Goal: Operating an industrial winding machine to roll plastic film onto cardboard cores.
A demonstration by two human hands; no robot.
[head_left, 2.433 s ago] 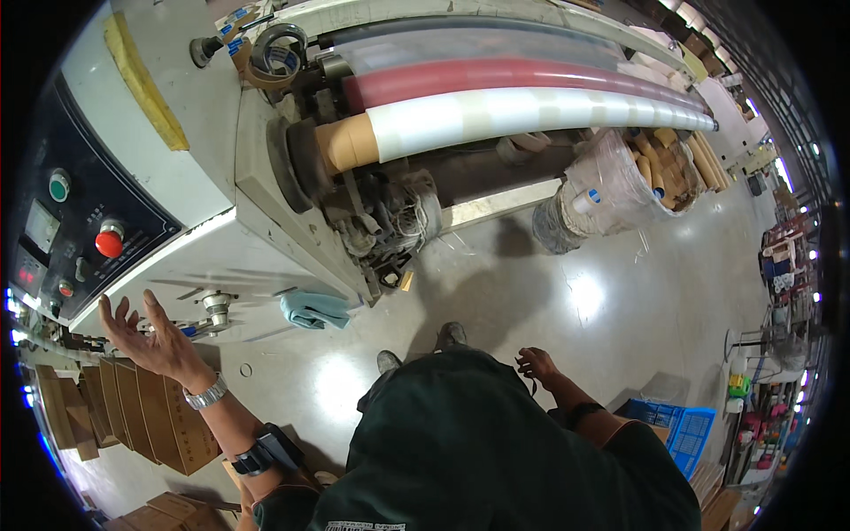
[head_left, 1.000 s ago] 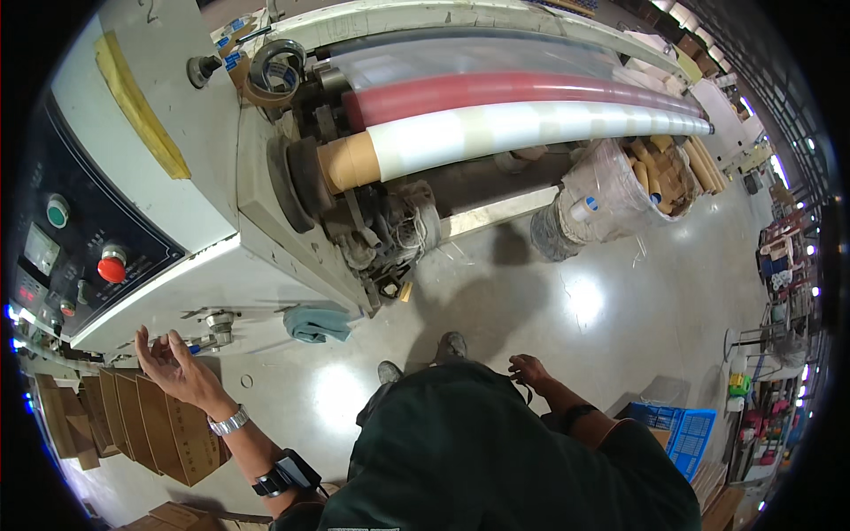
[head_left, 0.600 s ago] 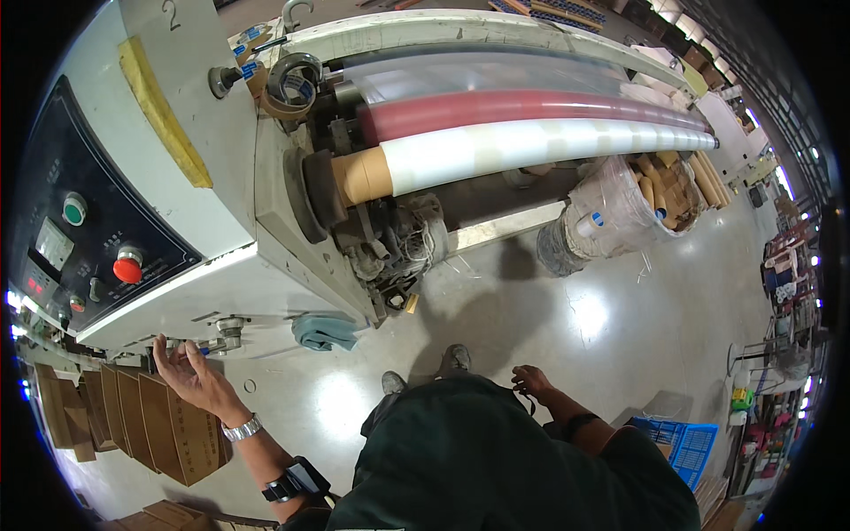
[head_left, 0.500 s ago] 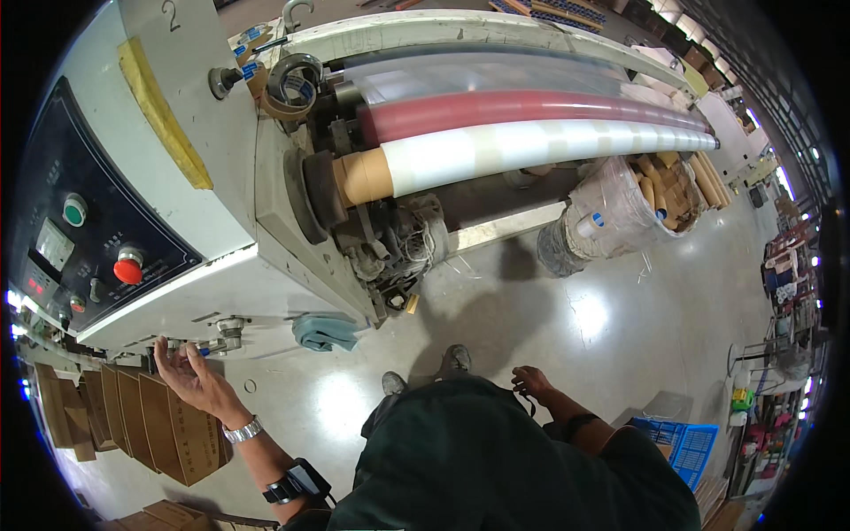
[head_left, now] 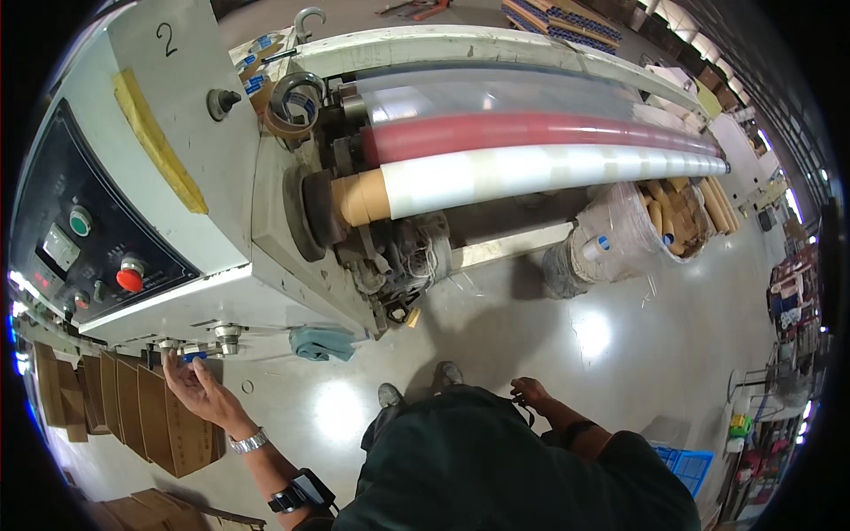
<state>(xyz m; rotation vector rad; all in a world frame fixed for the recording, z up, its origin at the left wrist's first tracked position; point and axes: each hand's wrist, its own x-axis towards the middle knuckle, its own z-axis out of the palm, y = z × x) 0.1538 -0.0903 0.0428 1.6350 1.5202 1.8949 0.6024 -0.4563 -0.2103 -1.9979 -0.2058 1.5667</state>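
My left hand (head_left: 204, 391) is raised at the lower front of a white machine, fingers stretched and apart. Its fingertips are just below a round metal knob (head_left: 168, 343) and beside a blue-handled lever (head_left: 197, 356); whether they touch is hard to tell. Right of the lever sits a second metal knob (head_left: 227, 337). My right hand (head_left: 531, 391) hangs low by my side, fingers loosely bent and partly apart, with a thin dark strap just below it. Above is a long white roll (head_left: 496, 173) on a brown core (head_left: 361, 198), next to a red roll (head_left: 496, 132).
A control panel (head_left: 88, 221) with a red button (head_left: 130, 276) is on the left. A teal cloth (head_left: 320, 343) hangs off the machine's edge. Cardboard boxes (head_left: 181, 429) stand below my left hand. A tub of cores (head_left: 668, 212) and a blue crate (head_left: 686, 465) are to the right.
The view has shifted slightly, so the rolls appear lower. My left hand has moved slightly beside the knobs, its fingers still apart. My right hand still hangs by my side.
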